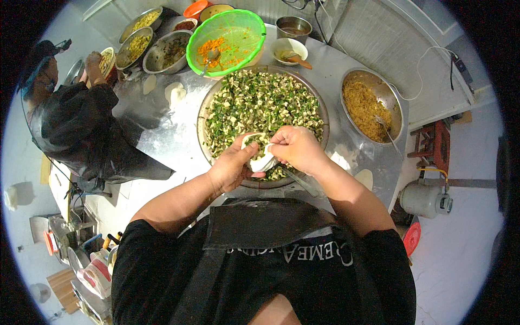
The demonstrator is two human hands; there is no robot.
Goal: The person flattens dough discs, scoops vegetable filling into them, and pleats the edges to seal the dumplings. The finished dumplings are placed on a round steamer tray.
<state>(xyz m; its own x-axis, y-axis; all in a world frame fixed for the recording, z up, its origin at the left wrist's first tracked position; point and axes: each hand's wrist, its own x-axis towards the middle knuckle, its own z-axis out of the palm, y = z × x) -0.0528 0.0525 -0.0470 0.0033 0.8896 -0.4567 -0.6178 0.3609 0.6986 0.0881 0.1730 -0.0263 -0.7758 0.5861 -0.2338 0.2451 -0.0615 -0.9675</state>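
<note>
A round dough wrapper (263, 163) holding chopped green and pale filling rests in my left hand (232, 164), with the thumb over its edge. The fingertips of my right hand (298, 148) pinch the wrapper's right rim, where folds show; its top is still unsealed. Both hands are above the near part of a large round basin (202, 122) of chopped greens and pale bits (264, 107). The metal handle of a utensil (300, 183) leans over the basin's near rim, below my right hand. Flat dough rounds lie on the metal table, one (364, 178) right of my right forearm.
Behind the basin are a green plastic colander (243, 36) with orange bits, a white bowl (289, 48) and a metal pot (293, 28). A steel bowl of yellowish-brown filling (363, 107) stands right. At left, another person (77, 122) works near several bowls on the metal table (162, 134).
</note>
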